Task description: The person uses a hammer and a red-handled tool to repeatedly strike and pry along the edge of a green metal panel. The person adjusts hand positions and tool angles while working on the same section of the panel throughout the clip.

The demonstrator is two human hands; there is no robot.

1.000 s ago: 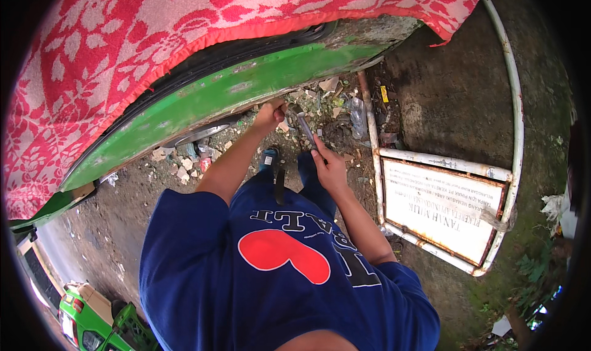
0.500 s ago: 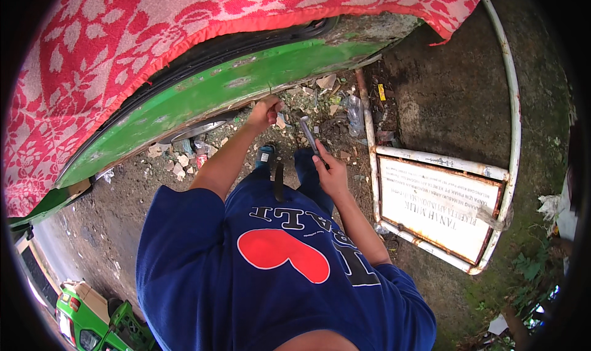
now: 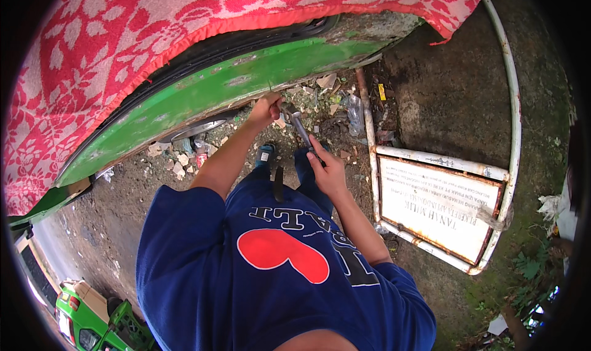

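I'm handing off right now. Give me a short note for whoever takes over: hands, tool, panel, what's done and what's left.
Left hand: fingers at the lower edge of the green body panel, pinching something too small to tell.
Right hand: grip closed on the pliers, their head up beside the left hand.
Red flowered cloth covers the panel's top; rubble lies on the ground below.
Done: tool in place at the edge.
Left: the work at the edge itself; no result visible.

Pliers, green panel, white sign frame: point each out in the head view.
pliers (image 3: 300, 128), head view, on the metal shaft
green panel (image 3: 246, 83), head view, on the painted lower face
sign frame (image 3: 440, 161), head view, on the upper white bar
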